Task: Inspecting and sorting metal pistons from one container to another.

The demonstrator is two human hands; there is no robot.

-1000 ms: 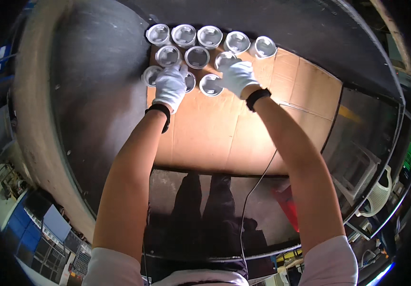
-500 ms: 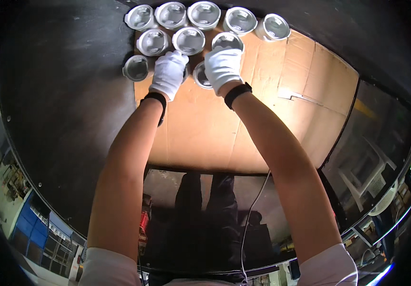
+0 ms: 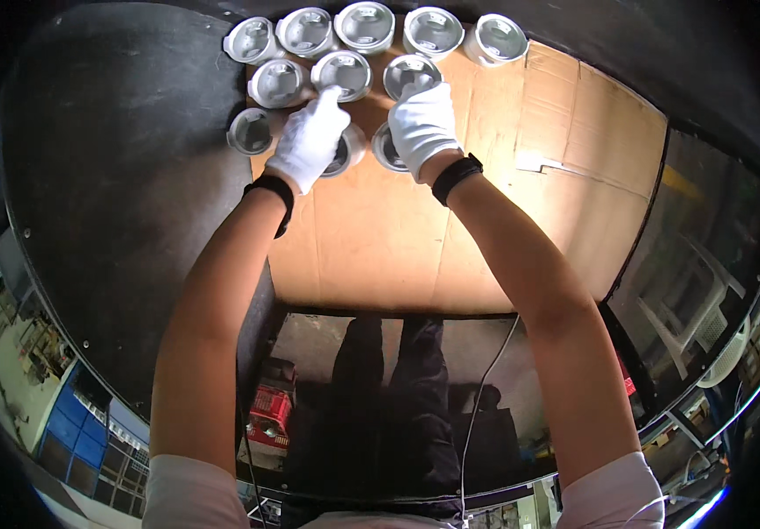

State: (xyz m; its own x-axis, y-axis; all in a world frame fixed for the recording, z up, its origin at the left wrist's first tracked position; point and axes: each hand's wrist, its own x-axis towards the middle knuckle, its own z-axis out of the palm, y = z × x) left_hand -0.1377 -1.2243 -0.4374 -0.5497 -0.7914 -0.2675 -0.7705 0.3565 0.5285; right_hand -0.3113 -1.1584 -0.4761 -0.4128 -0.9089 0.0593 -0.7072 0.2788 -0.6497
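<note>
Several silver round engine pistons stand crown up, with shallow recesses in their tops. My left hand point(image 3: 311, 139), in a white glove, is closed near the lower rim of one piston point(image 3: 342, 70); its pinched fingertips hide whatever they may hold. Partly under that hand shows another piston point(image 3: 354, 150). My right hand point(image 3: 424, 125), also gloved, has its fingers curled by the near rim of a piston point(image 3: 410, 70) to the right. Beneath its left side a further piston point(image 3: 386, 148) is partly covered. What the right fingers grip, if anything, is hidden.
A sheet of brown cardboard point(image 3: 380, 256) lies under most pistons, on a dark table point(image 3: 115, 220). A back row with a piston point(image 3: 364, 26) stands beyond, and a lone piston point(image 3: 249, 130) at left. A small white piece point(image 3: 532, 162) lies right; a cable point(image 3: 488, 379) hangs nearer me.
The view has shifted slightly. My left hand has come a little nearer to me, uncovering more of the piston beneath. My right hand and the piston under it have shifted slightly right.
</note>
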